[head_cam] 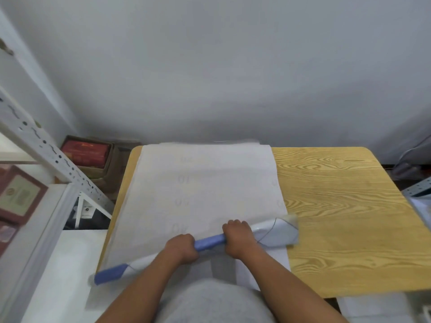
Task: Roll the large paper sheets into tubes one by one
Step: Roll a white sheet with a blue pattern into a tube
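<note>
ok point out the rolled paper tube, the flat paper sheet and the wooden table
rolled paper tube [211, 242]: head view, on the blue stretch between the two hands
flat paper sheet [205, 183]: head view, on its bare white middle
wooden table [338, 217]: head view, on the bare wood right of the sheet

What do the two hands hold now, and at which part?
Both hands grip the rolled paper tube near its middle: the left hand left of the blue band, the right hand just right of it.
</note>
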